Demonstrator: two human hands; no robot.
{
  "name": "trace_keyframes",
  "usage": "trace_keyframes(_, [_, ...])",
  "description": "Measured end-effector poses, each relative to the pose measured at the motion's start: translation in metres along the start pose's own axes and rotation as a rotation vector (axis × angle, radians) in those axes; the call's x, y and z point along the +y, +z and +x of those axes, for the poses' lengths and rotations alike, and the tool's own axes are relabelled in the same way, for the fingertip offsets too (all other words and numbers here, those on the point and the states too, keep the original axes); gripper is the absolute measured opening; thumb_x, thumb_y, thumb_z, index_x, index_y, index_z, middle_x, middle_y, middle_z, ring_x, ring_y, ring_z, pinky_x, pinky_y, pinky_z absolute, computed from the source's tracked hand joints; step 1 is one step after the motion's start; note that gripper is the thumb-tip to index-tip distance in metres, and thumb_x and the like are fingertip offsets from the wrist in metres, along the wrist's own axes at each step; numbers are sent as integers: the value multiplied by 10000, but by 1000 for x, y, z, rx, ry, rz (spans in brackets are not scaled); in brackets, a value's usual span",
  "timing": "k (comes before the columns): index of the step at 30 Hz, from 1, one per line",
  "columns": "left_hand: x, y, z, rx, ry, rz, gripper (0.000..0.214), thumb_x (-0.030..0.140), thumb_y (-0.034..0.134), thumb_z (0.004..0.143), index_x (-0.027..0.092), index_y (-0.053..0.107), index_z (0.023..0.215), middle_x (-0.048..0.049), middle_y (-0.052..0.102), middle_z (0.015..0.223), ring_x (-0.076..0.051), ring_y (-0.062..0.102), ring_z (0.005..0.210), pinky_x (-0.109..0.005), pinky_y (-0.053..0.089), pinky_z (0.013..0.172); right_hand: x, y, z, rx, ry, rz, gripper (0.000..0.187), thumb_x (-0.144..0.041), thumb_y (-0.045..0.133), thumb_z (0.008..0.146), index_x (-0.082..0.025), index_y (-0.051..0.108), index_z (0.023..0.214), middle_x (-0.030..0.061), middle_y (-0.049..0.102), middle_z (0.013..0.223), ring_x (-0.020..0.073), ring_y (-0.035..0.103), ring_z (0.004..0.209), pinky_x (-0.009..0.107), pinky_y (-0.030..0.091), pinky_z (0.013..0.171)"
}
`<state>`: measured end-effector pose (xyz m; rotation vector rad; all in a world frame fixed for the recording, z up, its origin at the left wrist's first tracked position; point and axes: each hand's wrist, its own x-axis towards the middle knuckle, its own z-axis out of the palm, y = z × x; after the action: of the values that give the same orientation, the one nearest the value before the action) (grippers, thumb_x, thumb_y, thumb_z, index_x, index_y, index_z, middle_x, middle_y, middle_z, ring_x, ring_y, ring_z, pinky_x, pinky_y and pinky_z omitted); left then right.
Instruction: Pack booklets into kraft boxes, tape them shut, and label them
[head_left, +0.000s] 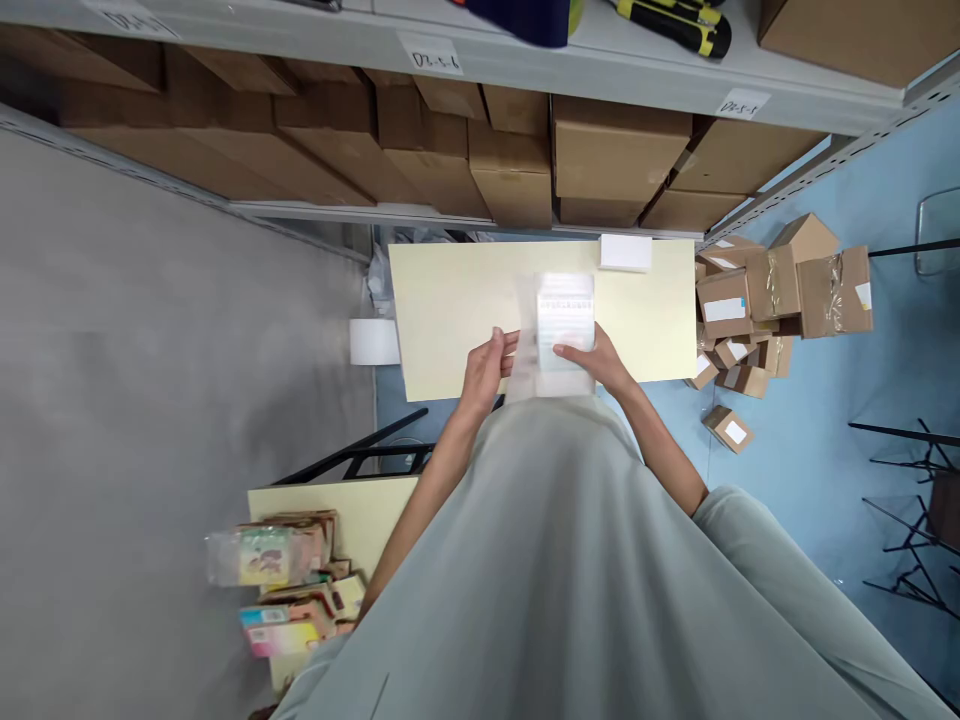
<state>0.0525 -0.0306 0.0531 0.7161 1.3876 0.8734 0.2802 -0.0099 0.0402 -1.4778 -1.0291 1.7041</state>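
In front of my body is a flat white packet with printed lines [565, 318], in or on a translucent plastic bag [527, 350] that extends past its left side. My right hand [596, 362] grips the packet at its right edge, thumb across the top face and the other fingers hidden beneath. My left hand [486, 375] is at the bag's left edge, fingers loosely bent and apart from the thumb, with nothing visible in them. Below both hands lies a pale yellow tabletop [457, 290], and a small white box or card stack [625, 253] sits at its far edge.
A shelf with cardboard boxes [622, 150] spans the far side, with yellow-black tools [679, 22] above. Taped cartons [776, 285] are piled on the blue floor at right. A side table at lower left bears packaged goods [289, 590]. A white roll [374, 342] is left of the tabletop.
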Motion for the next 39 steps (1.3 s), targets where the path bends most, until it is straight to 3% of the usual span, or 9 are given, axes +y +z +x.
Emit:
trace_keyframes(2, [10,-4,-2,-5,25,-23,811,901,717,892,169,867,1206,-146,873,1122,-311,834,1002,-363,673,751,-7,4,-3,-5,-28,4,844,-758,928,769,-208,717,1374,139,802,1408,376,748,1313,528,625,1144])
trace_keyframes(6, [21,-8,0,-103,65,-25,801,754,958,739,203,835,1308,-110,864,1149,-264,811,976,-315,649,730,-14,18,-8,-24,-111,-32,840,-882,710,923,-214,693,1430,133,771,1457,364,710,1367,518,589,1195])
trace_keyframes(10, [20,-10,1,-213,-2,-57,722,771,906,793,187,860,1215,-111,863,1123,-281,799,1013,-355,663,816,-17,34,-12,-22,-139,-84,878,-940,605,956,-212,670,1444,147,747,1460,347,689,1364,495,582,1192])
trace_keyframes(14, [14,-18,0,-190,-21,-67,749,751,942,752,184,845,1231,-126,866,1149,-320,805,1063,-399,671,867,-18,46,-14,1,-103,-133,878,-963,521,980,-223,672,1428,136,745,1445,333,641,1443,469,523,1260])
trace_keyframes(17, [10,-26,0,-144,6,-55,728,720,967,729,178,843,1198,-138,862,1161,-349,807,1103,-453,680,932,-19,57,-12,29,-12,-187,866,-932,660,923,-237,655,1442,131,739,1464,338,662,1433,457,545,1239])
trace_keyframes(21, [5,-40,2,-100,45,-49,700,676,977,718,179,832,1190,-120,858,1148,-349,804,1104,-450,683,924,-20,77,-6,68,9,-265,920,-792,912,787,-247,616,1467,139,714,1511,350,678,1423,462,578,1203])
trace_keyframes(28, [1,-79,3,-97,15,-62,775,682,1005,675,174,826,1232,-87,857,1044,-329,822,960,-435,701,830,-20,121,5,126,57,-310,822,-726,911,790,-251,621,1394,138,752,1434,372,681,1416,504,576,1194])
trace_keyframes(34, [4,-111,5,-72,14,-94,788,667,1019,664,164,823,1239,-83,861,1041,-333,827,991,-438,713,860,-24,155,18,144,61,-327,673,-684,868,838,-249,632,1295,130,784,1360,363,719,1343,490,606,1133])
trace_keyframes(39, [7,-137,10,-34,13,-98,779,655,1012,671,172,823,1253,-78,864,1027,-330,830,969,-428,710,840,-33,181,25,131,57,-389,660,-696,863,862,-269,643,1313,117,788,1340,374,728,1318,510,603,1143])
